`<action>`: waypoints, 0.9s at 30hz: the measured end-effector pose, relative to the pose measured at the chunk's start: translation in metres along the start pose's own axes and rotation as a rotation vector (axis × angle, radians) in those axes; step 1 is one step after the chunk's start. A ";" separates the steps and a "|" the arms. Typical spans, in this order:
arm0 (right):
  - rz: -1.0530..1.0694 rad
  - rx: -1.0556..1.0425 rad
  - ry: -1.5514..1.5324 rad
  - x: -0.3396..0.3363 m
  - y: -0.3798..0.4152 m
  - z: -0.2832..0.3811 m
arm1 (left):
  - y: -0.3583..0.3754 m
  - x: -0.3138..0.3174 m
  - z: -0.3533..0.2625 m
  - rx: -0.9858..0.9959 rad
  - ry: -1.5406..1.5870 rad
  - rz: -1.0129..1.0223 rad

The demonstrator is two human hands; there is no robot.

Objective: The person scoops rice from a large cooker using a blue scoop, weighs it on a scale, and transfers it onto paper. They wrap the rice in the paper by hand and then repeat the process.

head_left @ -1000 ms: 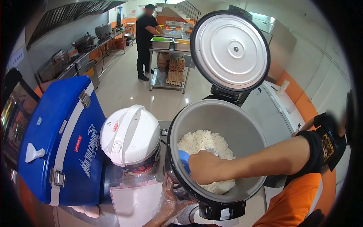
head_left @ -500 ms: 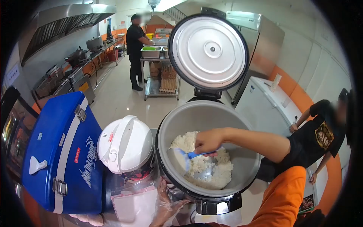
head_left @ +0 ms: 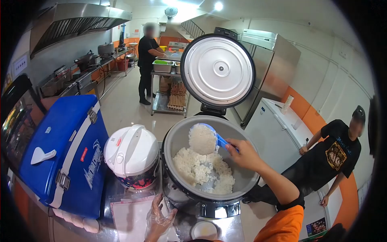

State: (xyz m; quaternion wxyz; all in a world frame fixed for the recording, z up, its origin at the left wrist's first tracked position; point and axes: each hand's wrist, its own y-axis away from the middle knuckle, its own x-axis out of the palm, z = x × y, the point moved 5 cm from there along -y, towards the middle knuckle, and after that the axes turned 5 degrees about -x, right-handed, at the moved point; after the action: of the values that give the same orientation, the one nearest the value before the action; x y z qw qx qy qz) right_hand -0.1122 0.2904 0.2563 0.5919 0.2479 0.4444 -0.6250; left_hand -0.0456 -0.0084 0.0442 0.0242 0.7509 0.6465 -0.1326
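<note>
My right hand (head_left: 244,154) is closed on the handle of a blue rice paddle (head_left: 221,141), over the inside of a large rice cooker (head_left: 171,167). A mound of white rice (head_left: 202,139) sits on the paddle, hiding most of its blade. Below it, more cooked rice (head_left: 187,165) lies in the pot, with a bare patch of metal bottom showing. The cooker's lid (head_left: 219,70) stands raised behind. My left hand (head_left: 160,220), in a clear plastic glove, has its fingers apart and holds nothing. It is over pinkish-white wrapping sheets (head_left: 131,220) near the cooker's front.
A white rice cooker (head_left: 133,151) and a blue cooler box (head_left: 60,157) stand on the left; a white scoop (head_left: 42,155) lies on the cooler. A small round container (head_left: 204,230) is at the front. One person (head_left: 332,145) stands right, another (head_left: 147,60) at a steel table.
My right hand has raised the paddle from the rice and turned it, now heaped with rice. My left hand has moved left, away from the cooker's side. The view has tilted up.
</note>
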 end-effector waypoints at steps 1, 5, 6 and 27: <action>-0.041 -0.017 0.095 -0.001 0.001 0.000 | 0.004 -0.003 -0.001 -0.019 -0.020 0.011; 0.127 0.078 0.042 0.022 -0.008 -0.019 | 0.009 -0.001 0.003 0.036 0.003 -0.023; 0.176 0.005 0.067 0.031 -0.012 -0.022 | 0.010 0.002 0.001 0.041 0.050 -0.032; 0.612 0.488 -0.593 0.031 0.039 0.036 | -0.002 0.021 -0.053 0.293 -0.209 0.190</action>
State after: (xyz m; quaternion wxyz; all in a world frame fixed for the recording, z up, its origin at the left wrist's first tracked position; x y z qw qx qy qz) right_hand -0.0722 0.2473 0.2377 0.7742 0.3099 0.0039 -0.5518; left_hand -0.0361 0.0237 0.0907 -0.0059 0.7863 0.5404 -0.2995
